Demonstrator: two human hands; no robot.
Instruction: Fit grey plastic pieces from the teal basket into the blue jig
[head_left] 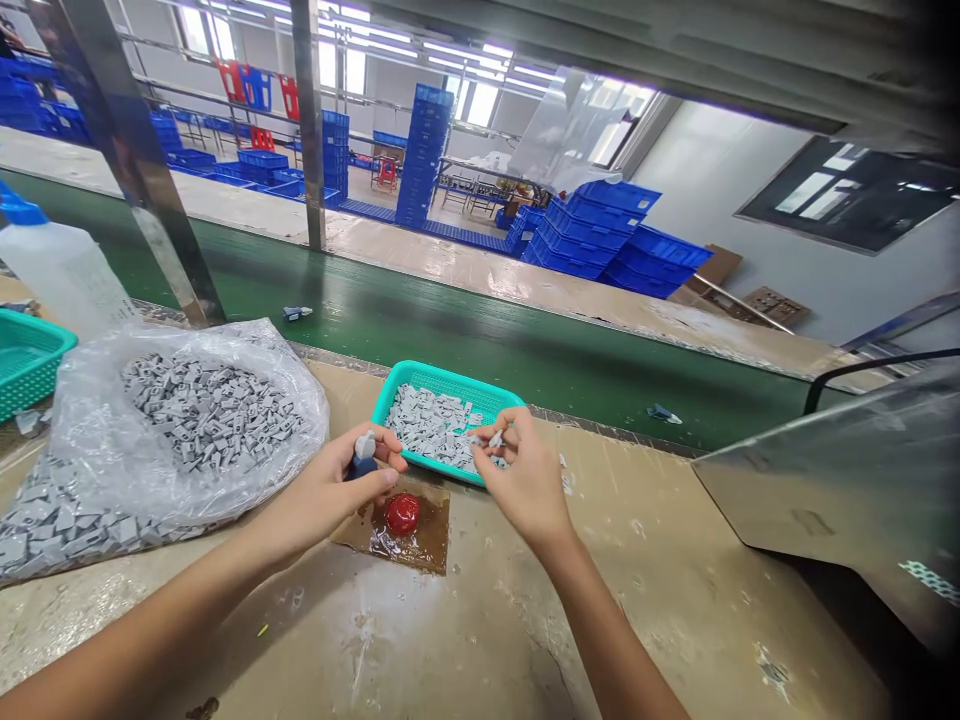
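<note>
My left hand (341,485) curls around a small grey and dark blue part (364,458), left of the basket's near edge. Over the right side of a teal basket (405,374), my right hand (525,475) pinches a small light grey piece (496,439) between thumb and fingers. Many similar grey pieces (431,420) lie in the basket. Just below my left hand, a round red object (403,514) sits on a wet brown square (427,545) on the table.
An open plastic bag (300,450) of grey pieces stands at left, near a white bottle (67,270) and another teal basket (30,350). A green conveyor (450,335) runs behind, carrying two small parts. A metal panel (840,470) stands at right.
</note>
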